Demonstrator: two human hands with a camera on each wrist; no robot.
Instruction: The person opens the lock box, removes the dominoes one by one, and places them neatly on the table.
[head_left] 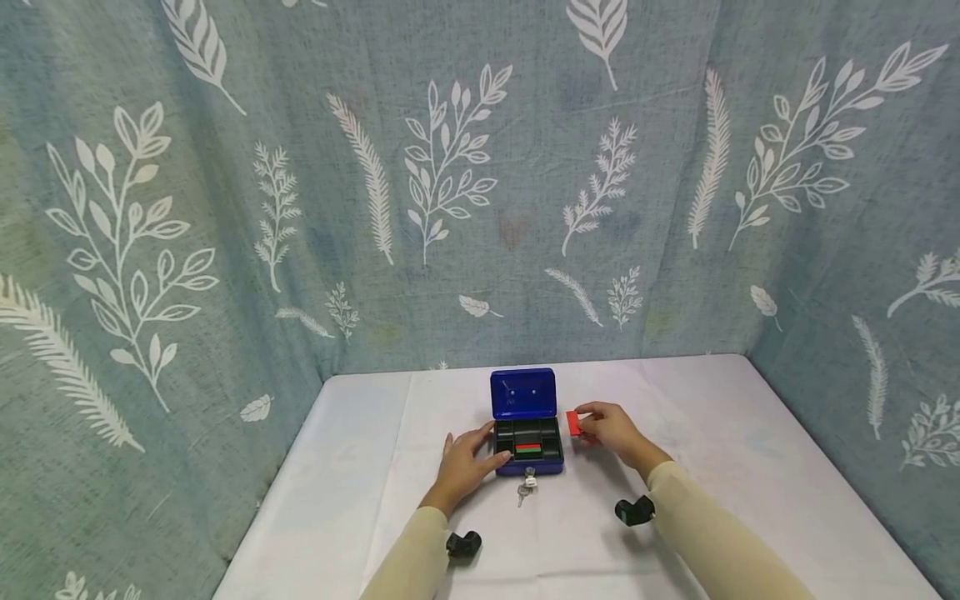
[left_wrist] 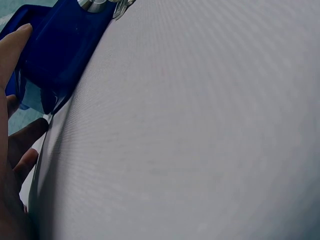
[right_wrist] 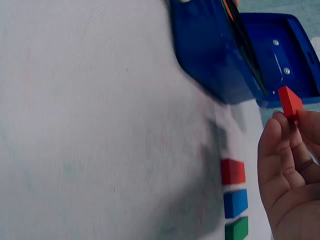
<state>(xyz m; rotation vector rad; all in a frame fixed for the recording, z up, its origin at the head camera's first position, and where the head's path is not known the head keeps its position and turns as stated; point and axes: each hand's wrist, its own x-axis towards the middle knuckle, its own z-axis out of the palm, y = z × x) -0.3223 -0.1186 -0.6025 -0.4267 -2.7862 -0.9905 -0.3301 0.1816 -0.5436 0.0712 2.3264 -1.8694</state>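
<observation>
A small blue cash box point(head_left: 527, 463) stands open on the white table, its lid point(head_left: 523, 393) upright. Its black tray holds a red and a green block point(head_left: 528, 450). Keys point(head_left: 525, 489) hang from the front lock. My left hand point(head_left: 487, 443) rests against the box's left front corner, fingers fairly straight; in the left wrist view the thumb point(left_wrist: 14, 42) lies along the blue box point(left_wrist: 60, 50). My right hand point(head_left: 583, 422) pinches a red block point(head_left: 573, 423) just right of the box. The right wrist view shows that red block point(right_wrist: 289, 101) held at the fingertips point(right_wrist: 280, 125).
Beside the right hand, a red block point(right_wrist: 233, 171), a blue block point(right_wrist: 235, 203) and a green block point(right_wrist: 236, 229) lie in a row on the table point(right_wrist: 100, 125). Leaf-patterned cloth walls point(head_left: 480, 208) close in the table at the back and both sides.
</observation>
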